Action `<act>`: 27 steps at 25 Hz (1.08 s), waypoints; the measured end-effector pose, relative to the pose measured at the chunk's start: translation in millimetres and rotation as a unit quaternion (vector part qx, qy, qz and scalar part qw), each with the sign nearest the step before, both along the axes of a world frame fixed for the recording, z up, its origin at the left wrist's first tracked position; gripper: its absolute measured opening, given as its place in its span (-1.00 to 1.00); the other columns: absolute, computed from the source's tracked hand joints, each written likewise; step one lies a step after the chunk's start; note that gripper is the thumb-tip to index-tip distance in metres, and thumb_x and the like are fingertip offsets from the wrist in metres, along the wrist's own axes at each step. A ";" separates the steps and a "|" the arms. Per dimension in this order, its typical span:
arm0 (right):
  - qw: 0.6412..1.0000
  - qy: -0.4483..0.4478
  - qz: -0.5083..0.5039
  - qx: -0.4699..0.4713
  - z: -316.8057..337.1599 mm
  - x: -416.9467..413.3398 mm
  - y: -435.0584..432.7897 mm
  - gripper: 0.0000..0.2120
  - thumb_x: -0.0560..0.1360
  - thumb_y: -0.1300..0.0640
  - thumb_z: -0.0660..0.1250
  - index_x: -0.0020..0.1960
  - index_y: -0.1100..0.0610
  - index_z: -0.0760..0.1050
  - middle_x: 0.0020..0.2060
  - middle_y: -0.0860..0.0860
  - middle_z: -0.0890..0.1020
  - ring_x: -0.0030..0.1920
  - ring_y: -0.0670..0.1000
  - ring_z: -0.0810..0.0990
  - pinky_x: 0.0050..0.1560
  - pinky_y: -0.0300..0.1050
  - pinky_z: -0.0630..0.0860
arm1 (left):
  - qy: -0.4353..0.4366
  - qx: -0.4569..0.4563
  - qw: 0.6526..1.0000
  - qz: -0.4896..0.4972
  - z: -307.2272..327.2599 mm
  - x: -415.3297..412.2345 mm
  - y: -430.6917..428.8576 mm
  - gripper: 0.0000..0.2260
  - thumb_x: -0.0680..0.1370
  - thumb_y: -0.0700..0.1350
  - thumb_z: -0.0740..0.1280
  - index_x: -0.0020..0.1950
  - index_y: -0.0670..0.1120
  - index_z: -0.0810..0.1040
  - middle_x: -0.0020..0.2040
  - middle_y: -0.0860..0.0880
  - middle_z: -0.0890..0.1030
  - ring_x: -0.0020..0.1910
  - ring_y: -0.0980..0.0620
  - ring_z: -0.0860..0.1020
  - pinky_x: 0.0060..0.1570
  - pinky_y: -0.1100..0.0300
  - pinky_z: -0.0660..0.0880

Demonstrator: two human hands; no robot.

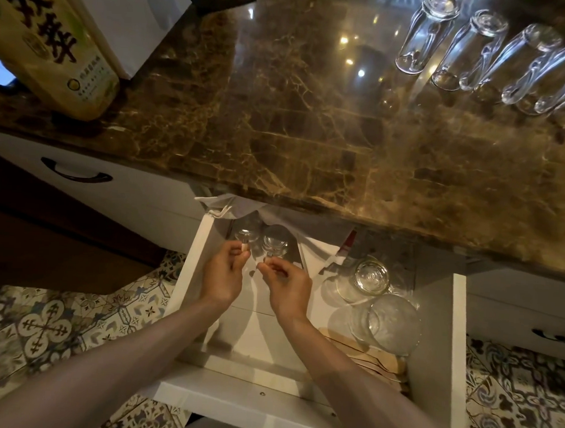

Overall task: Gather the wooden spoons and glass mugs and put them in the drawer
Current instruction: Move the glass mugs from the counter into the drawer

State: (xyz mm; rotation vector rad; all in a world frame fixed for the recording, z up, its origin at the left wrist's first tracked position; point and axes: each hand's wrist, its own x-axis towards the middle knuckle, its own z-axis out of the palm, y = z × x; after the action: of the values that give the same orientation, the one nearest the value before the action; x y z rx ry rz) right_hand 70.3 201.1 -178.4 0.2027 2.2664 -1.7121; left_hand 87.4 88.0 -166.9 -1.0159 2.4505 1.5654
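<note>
Drawer [238, 398] open, left hand [225, 273] pinching left glass mug [247, 235], right hand [288, 287] curled beside right glass mug [275, 241], grip unclear

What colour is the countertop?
Dark brown marble countertop with golden veins, in the head view.

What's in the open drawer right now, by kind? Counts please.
Glass mugs: 4 (two at the back, two on the right)
Wooden spoons: 1 pile at the front right, single spoons not countable
Total: 4 mugs plus 1 spoon pile
</note>
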 end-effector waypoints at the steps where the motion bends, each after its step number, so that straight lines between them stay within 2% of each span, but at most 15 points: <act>1: 1.000 -0.002 -0.002 0.011 0.7 -0.7 -1.9 -0.92 0.38 0.15 0.49 -0.14 0.10 0.63 -0.34 -0.20 0.59 -0.30 -0.28 0.57 -0.15 -0.36 0.52 | 0.001 0.001 1.000 0.002 -0.8 -0.6 0.4 -0.84 0.59 -0.10 0.25 0.13 -0.13 0.49 -0.05 -0.06 0.60 -0.05 0.01 0.55 -0.10 0.17 0.44; 3: 1.000 -0.013 0.000 0.027 1.5 -2.8 -4.4 -0.88 0.37 0.14 0.49 -0.12 0.13 0.62 -0.35 -0.25 0.55 -0.33 -0.36 0.54 -0.22 -0.51 0.43 | 0.004 0.002 1.000 0.007 -1.3 -0.6 0.1 -0.84 0.59 -0.11 0.24 0.13 -0.14 0.48 -0.04 -0.06 0.59 -0.03 -0.01 0.55 -0.05 0.12 0.48; 6: 0.999 -0.030 -0.001 0.035 2.4 -2.8 -5.1 -0.89 0.39 0.10 0.48 -0.13 0.09 0.59 -0.34 -0.26 0.54 -0.31 -0.33 0.54 -0.24 -0.52 0.42 | -0.021 0.022 1.000 -0.002 -3.5 -1.7 -3.5 -0.81 0.60 -0.11 0.21 0.17 -0.14 0.47 0.05 -0.09 0.59 0.06 -0.05 0.54 0.08 0.02 0.49; 8: 0.999 -0.037 -0.002 0.035 2.8 -1.9 -5.8 -0.89 0.39 0.08 0.48 -0.14 0.06 0.57 -0.32 -0.23 0.56 -0.26 -0.24 0.57 -0.18 -0.42 0.47 | -0.040 0.044 0.998 -0.001 -2.4 -2.5 -3.8 -0.81 0.61 -0.10 0.21 0.17 -0.13 0.47 0.04 -0.08 0.58 0.07 -0.05 0.53 0.03 0.09 0.45; 10: 0.998 -0.056 -0.003 0.034 3.7 -2.7 -5.8 -0.89 0.38 0.08 0.48 -0.15 0.04 0.56 -0.31 -0.16 0.59 -0.23 -0.14 0.61 -0.08 -0.19 0.57 | -0.059 0.073 0.995 0.015 2.8 -5.6 -3.0 -0.83 0.60 -0.11 0.23 0.16 -0.13 0.47 0.03 -0.08 0.57 0.08 -0.09 0.53 -0.01 0.13 0.41; 12: 0.995 -0.090 -0.004 0.043 7.1 -5.0 -5.5 -0.89 0.38 0.10 0.48 -0.15 0.03 0.57 -0.30 -0.10 0.62 -0.17 -0.05 0.63 0.01 -0.02 0.58 | -0.084 0.112 0.990 0.021 13.8 -9.3 -2.0 -0.78 0.58 -0.10 0.26 0.19 -0.15 0.46 0.08 -0.12 0.57 0.13 -0.13 0.53 0.04 0.10 0.43; 15: 0.985 -0.142 0.025 0.091 20.5 -6.5 -1.4 -0.75 0.40 0.10 0.44 0.06 0.08 0.56 -0.05 -0.01 0.64 0.03 0.03 0.61 0.11 -0.01 0.52 | -0.098 0.168 0.981 0.001 39.8 -9.9 -0.6 -0.63 0.55 -0.06 0.32 0.33 -0.08 0.41 0.22 -0.06 0.54 0.24 -0.07 0.48 0.26 0.01 0.39; 18: 0.957 -0.184 0.166 0.151 56.1 -9.6 17.6 -0.58 0.45 -0.04 0.37 0.26 0.06 0.44 0.16 -0.04 0.57 0.13 0.00 0.54 0.03 -0.17 0.42 | -0.070 0.235 0.969 0.009 77.7 -2.9 6.3 -0.45 0.51 -0.06 0.37 0.45 -0.05 0.27 0.35 -0.01 0.44 0.29 0.03 0.42 0.37 -0.01 0.33; 20: 0.916 -0.199 0.292 0.189 91.2 -17.9 39.9 -0.53 0.44 -0.15 0.34 0.27 0.05 0.43 0.14 -0.05 0.58 0.05 -0.03 0.57 -0.06 -0.19 0.45 | -0.041 0.307 0.951 0.019 109.8 -1.6 11.1 -0.46 0.50 -0.09 0.36 0.44 -0.07 0.28 0.35 -0.04 0.43 0.21 0.07 0.45 0.35 0.04 0.36; 22: 0.890 -0.166 0.366 0.216 130.7 -33.3 66.3 -0.59 0.43 -0.23 0.31 0.16 0.00 0.53 0.01 -0.10 0.63 -0.09 -0.09 0.61 -0.19 -0.24 0.49 | -0.004 0.316 0.947 -0.059 146.5 -9.3 13.7 -0.63 0.52 -0.11 0.32 0.33 -0.03 0.43 0.28 -0.04 0.52 0.18 0.08 0.52 0.26 0.11 0.44; 23: 0.894 -0.141 0.369 0.214 151.2 -43.2 79.5 -0.63 0.42 -0.25 0.31 0.09 -0.05 0.57 -0.06 -0.14 0.65 -0.15 -0.13 0.61 -0.24 -0.27 0.49 | 0.013 0.295 0.948 -0.119 165.1 -16.7 15.9 -0.72 0.53 -0.12 0.30 0.25 -0.01 0.49 0.22 -0.03 0.57 0.13 0.09 0.57 0.18 0.17 0.49; 25: 0.926 -0.091 0.319 0.181 186.9 -65.3 103.3 -0.68 0.40 -0.26 0.32 0.02 -0.09 0.59 -0.16 -0.14 0.68 -0.20 -0.17 0.63 -0.24 -0.27 0.53 | 0.063 0.263 0.942 -0.198 199.5 -38.6 24.0 -0.78 0.52 -0.13 0.28 0.16 -0.01 0.53 0.10 -0.01 0.64 -0.01 0.13 0.64 -0.01 0.28 0.57; 27: 0.964 -0.016 0.223 0.143 209.5 -90.8 123.9 -0.77 0.40 -0.17 0.36 -0.04 -0.08 0.60 -0.21 -0.11 0.68 -0.23 -0.17 0.64 -0.25 -0.26 0.54 | 0.127 0.245 0.939 -0.205 221.2 -66.1 36.4 -0.79 0.52 -0.17 0.28 0.15 -0.06 0.51 0.04 -0.02 0.63 -0.13 0.10 0.64 -0.12 0.31 0.57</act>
State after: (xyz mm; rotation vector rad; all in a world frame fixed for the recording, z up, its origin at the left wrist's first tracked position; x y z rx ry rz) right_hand -20.4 325.0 31.1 -0.2064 2.3043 -1.1466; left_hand 21.3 124.4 54.3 -0.2187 2.0356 2.0756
